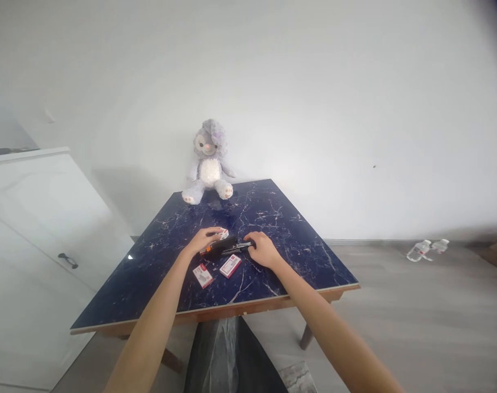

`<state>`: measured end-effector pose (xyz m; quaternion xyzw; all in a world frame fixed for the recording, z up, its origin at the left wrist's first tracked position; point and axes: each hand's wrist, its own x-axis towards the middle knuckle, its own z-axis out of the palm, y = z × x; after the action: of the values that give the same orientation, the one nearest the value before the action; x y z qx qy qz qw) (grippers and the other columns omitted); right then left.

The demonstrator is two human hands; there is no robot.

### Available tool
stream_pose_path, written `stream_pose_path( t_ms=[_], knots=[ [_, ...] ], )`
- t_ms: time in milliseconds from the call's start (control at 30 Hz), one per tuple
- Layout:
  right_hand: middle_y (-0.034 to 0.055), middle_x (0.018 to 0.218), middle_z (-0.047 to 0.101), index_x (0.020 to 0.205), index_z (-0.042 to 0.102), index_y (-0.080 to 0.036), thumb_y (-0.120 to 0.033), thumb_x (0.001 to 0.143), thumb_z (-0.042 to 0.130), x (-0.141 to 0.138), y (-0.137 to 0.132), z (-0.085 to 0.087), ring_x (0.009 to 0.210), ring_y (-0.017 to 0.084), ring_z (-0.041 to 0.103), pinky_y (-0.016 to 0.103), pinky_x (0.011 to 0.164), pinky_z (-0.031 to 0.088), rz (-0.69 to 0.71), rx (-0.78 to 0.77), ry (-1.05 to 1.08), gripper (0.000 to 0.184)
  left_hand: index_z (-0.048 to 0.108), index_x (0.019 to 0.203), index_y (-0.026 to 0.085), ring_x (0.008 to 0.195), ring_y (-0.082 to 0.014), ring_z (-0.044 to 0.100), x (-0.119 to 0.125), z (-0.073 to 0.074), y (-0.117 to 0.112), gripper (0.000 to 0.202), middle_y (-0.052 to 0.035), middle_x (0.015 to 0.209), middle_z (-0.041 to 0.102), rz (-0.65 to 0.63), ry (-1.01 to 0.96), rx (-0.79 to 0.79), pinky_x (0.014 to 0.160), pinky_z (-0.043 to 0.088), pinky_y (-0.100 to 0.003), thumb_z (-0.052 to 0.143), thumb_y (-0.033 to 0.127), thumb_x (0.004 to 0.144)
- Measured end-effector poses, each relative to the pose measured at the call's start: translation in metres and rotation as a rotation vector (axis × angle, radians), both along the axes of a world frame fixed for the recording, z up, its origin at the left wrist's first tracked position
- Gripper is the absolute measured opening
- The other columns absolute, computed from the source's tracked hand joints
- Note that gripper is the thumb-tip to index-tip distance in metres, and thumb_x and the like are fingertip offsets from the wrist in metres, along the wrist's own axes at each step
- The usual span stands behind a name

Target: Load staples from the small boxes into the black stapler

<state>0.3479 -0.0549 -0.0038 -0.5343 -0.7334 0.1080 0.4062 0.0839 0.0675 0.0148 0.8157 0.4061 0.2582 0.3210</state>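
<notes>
My left hand (202,240) is closed, its fingertips on a small white box with red print (223,233) above the dark blue table (273,207). Just under and beside it lies a black stapler (224,245) with an orange part near my left hand and a silvery metal strip pointing to the right. My right hand (264,250) has its fingers curled on the stapler's right end; its exact grip is partly hidden. Nearer to me, two more flat boxes lie on the tabletop: a red-and-white box (202,275) and a white box with red edges (230,266).
A grey-purple plush toy (209,164) sits at the table's far edge against the white wall (334,109). At the left stands a white cabinet (39,229) with a dark handle. Clear plastic bottles (420,249) lie on the floor at the right.
</notes>
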Motion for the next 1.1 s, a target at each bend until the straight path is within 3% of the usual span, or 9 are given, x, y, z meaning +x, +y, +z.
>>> stream_pose_path(
  t_ms=[233, 400, 533, 633, 733, 933, 1100],
  knots=[
    [0.0077, 0.101, 0.061, 0.1, 0.063, -0.02, -0.011, 0.087, 0.045, -0.009, -0.017, 0.008, 0.098, 0.022, 0.056, 0.035, 0.092, 0.045, -0.031, 0.178, 0.054, 0.024, 0.069, 0.124, 0.026, 0.123, -0.0292, 0.059, 0.004, 0.007, -0.013, 0.05, -0.0081, 0.133, 0.064, 0.016, -0.062, -0.032, 0.108, 0.042, -0.044, 0.07, 0.048, 0.079],
    [0.0067, 0.11, 0.065, 0.108, 0.065, -0.022, -0.012, 0.083, 0.053, -0.031, -0.031, 0.008, 0.101, 0.022, 0.057, 0.036, 0.095, 0.045, 0.285, 0.183, -0.13, 0.03, 0.07, 0.122, 0.024, 0.122, -0.0284, 0.059, 0.002, 0.007, -0.028, 0.045, -0.0074, 0.133, 0.065, 0.017, -0.115, -0.058, 0.107, 0.043, -0.042, 0.064, 0.043, 0.082],
    [0.0071, 0.117, 0.066, 0.109, 0.067, -0.02, -0.011, 0.077, 0.058, -0.04, -0.035, 0.003, 0.109, 0.024, 0.056, 0.039, 0.105, 0.039, 0.402, 0.208, -0.224, 0.035, 0.076, 0.102, 0.02, 0.102, -0.0246, 0.068, 0.004, 0.002, -0.029, 0.031, -0.0085, 0.106, 0.075, 0.252, -0.237, 0.066, 0.097, 0.05, -0.038, 0.056, 0.038, 0.085],
    [0.0076, 0.11, 0.068, 0.111, 0.066, -0.019, -0.013, 0.076, 0.061, -0.04, -0.033, 0.001, 0.103, 0.024, 0.057, 0.039, 0.101, 0.041, 0.395, 0.175, -0.219, 0.037, 0.075, 0.096, 0.018, 0.084, -0.0206, 0.07, 0.003, -0.002, -0.029, 0.03, -0.0072, 0.086, 0.075, 0.463, -0.354, 0.219, 0.084, 0.053, -0.033, 0.054, 0.036, 0.085],
    [0.009, 0.109, 0.066, 0.114, 0.064, -0.019, -0.021, 0.078, 0.065, -0.038, -0.032, 0.002, 0.099, 0.024, 0.058, 0.038, 0.093, 0.046, 0.365, 0.139, -0.188, 0.035, 0.073, 0.098, 0.017, 0.075, -0.0182, 0.069, 0.004, -0.002, -0.035, 0.031, -0.0055, 0.08, 0.073, 0.57, -0.366, 0.306, 0.076, 0.053, -0.03, 0.051, 0.035, 0.087],
    [0.0087, 0.112, 0.063, 0.125, 0.056, -0.022, -0.034, 0.09, 0.061, -0.036, -0.037, 0.011, 0.102, 0.023, 0.057, 0.035, 0.092, 0.046, 0.231, 0.215, -0.057, 0.036, 0.073, 0.102, 0.019, 0.08, -0.0192, 0.067, 0.011, 0.017, -0.068, 0.03, -0.0058, 0.092, 0.074, 0.621, -0.328, 0.569, 0.079, 0.051, -0.03, 0.049, 0.036, 0.092],
    [0.0085, 0.107, 0.063, 0.121, 0.056, -0.022, -0.036, 0.091, 0.06, -0.038, -0.037, 0.012, 0.098, 0.023, 0.058, 0.034, 0.089, 0.047, 0.213, 0.239, -0.06, 0.033, 0.071, 0.103, 0.023, 0.083, -0.0201, 0.066, -0.003, 0.02, -0.11, 0.028, -0.0044, 0.096, 0.072, 0.59, -0.24, 0.563, 0.078, 0.05, -0.031, 0.047, 0.034, 0.095]
  ],
)
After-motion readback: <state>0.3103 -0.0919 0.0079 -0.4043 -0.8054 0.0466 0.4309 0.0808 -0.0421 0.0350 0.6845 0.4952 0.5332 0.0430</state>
